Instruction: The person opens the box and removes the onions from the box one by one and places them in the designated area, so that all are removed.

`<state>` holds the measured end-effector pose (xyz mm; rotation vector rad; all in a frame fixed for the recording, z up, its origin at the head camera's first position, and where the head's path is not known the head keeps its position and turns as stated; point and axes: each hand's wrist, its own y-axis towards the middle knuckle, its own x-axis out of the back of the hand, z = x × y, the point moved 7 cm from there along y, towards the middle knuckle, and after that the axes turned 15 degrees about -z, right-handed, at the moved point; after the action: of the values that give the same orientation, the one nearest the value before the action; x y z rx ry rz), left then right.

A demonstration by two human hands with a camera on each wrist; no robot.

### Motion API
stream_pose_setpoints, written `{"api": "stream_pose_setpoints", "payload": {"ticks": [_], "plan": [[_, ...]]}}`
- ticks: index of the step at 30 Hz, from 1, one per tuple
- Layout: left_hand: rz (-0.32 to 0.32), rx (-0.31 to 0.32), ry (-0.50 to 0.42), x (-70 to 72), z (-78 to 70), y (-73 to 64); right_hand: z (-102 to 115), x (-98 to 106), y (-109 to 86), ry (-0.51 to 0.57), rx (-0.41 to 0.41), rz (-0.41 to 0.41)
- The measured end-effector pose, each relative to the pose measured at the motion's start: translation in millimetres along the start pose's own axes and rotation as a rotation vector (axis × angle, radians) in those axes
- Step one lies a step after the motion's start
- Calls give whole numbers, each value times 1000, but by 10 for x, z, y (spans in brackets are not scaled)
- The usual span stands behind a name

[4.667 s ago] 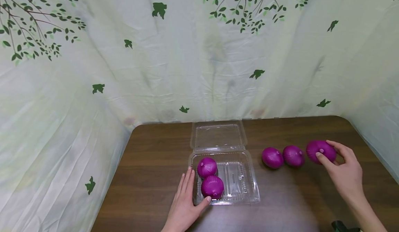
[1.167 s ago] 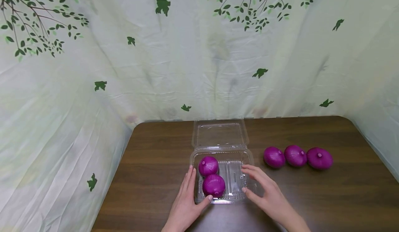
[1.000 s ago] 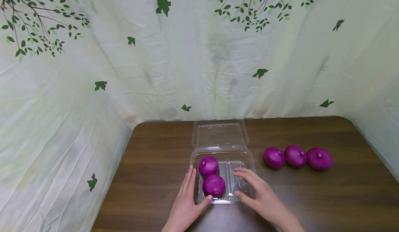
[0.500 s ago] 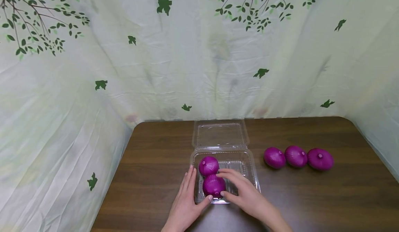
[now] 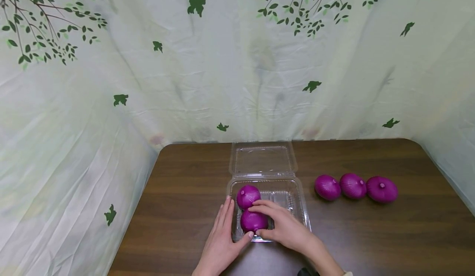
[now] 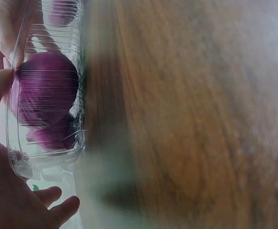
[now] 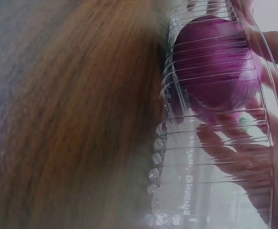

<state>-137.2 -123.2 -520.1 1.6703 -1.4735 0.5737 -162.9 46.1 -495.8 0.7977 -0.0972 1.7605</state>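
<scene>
Two purple onions sit in the left part of a clear plastic clamshell box (image 5: 285, 210), one behind the other. Around the near onion (image 5: 253, 222) curl the thumb and fingers of my right hand (image 5: 283, 226), which reaches in over the box's right side. The far onion (image 5: 248, 196) lies just beyond those fingertips. My left hand (image 5: 222, 243) rests along the box's left edge with straight fingers, its thumb at the front rim. The left wrist view catches the near onion (image 6: 48, 90) through the ribbed wall; the right wrist view also has this onion (image 7: 215, 62) behind plastic.
The box's lid (image 5: 262, 160) is folded back flat on the brown wooden table (image 5: 185, 193). To the right, three more purple onions (image 5: 352, 186) stand in a row. A pale leaf-printed cloth (image 5: 208, 82) hangs behind and beside the table.
My right hand let go of the rightmost onion in the row, leaving it there, then moved left into the box and closed round the near onion. The left hand stayed put.
</scene>
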Motion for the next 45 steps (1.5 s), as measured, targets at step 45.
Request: {"api": "stream_pose_setpoints", "payload": {"ticks": [45], "plan": [[-11,-3,19,-5,0,2,-11,478,-73,308,-45,-449]]}}
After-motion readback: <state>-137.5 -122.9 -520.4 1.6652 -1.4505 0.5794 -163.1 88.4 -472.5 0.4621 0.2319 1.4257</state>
